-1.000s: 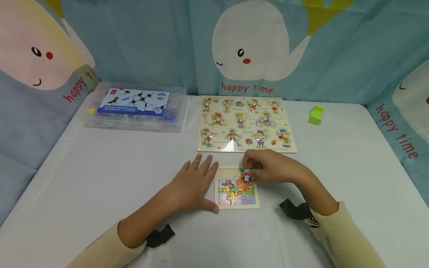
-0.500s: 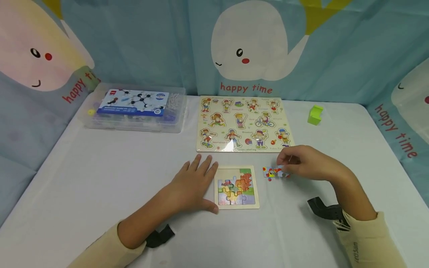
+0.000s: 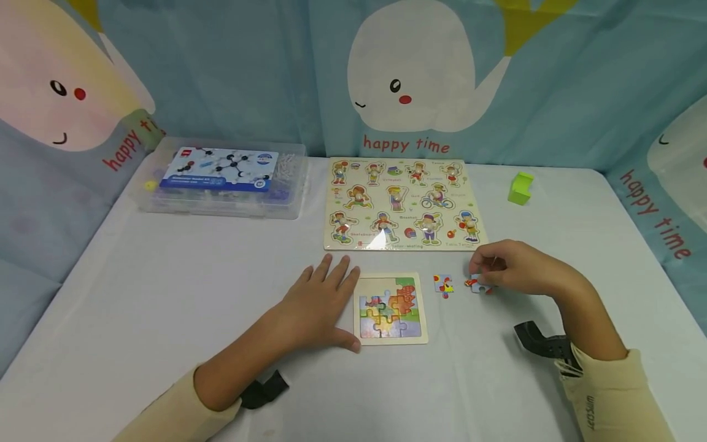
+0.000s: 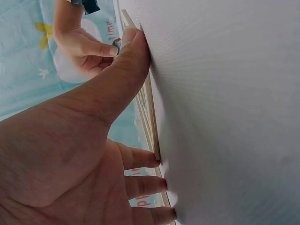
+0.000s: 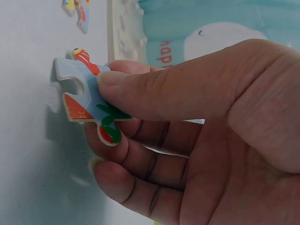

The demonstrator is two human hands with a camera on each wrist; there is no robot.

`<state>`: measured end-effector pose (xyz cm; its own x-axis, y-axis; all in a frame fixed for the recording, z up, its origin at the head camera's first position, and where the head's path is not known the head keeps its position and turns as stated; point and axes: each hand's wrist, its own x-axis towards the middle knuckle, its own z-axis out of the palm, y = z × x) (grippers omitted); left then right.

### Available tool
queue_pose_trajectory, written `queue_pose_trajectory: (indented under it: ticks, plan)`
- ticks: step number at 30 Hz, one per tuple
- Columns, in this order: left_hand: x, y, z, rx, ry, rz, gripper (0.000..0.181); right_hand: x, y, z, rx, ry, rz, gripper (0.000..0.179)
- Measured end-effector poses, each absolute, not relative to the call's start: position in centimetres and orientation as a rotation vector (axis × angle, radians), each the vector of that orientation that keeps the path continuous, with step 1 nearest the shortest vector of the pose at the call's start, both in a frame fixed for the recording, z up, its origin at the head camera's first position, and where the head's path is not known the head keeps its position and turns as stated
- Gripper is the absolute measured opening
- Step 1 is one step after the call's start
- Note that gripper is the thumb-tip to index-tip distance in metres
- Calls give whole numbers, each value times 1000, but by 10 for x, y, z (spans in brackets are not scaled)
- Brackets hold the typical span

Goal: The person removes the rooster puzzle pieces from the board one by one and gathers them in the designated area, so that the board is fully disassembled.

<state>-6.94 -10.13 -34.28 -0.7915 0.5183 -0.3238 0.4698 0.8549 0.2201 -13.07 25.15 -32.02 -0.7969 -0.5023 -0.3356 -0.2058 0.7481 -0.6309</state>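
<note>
My left hand point(image 3: 318, 307) lies spread with straight fingers along the left edge of a small wooden jigsaw tray point(image 3: 423, 319), thumb and fingertips right at its frame. Interlocked jigsaw pieces point(image 3: 386, 316) fill the lower and right parts of the tray; bare wood shows at its upper left. To the right of the tray, my right hand point(image 3: 513, 267) pinches a jigsaw piece point(image 5: 89, 89) between thumb and fingers, close over the table. This piece is light blue with red, orange and green patches. Another loose piece point(image 3: 443, 285) lies on the cloth between the tray and my right hand.
Behind the tray lies a larger wooden puzzle board point(image 3: 405, 205) with sports figures. A clear plastic case point(image 3: 287, 202) with a molecule-model label stands at the back left. A green block point(image 3: 520, 188) sits at the back right. A blue whale-print curtain point(image 3: 265, 73) hangs behind.
My right hand has moved right, from over the tray's upper right corner to beside it, carrying the piece. The second loose piece has come into view. My left hand has stayed put.
</note>
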Motion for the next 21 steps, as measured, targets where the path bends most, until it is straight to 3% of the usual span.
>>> queue_pose_trajectory:
  ticks: [21]
  plan:
    - [-69, -100, -342, 739, 2667, 181, 119, -134, 247, -330, -503, 2505, -737, 11]
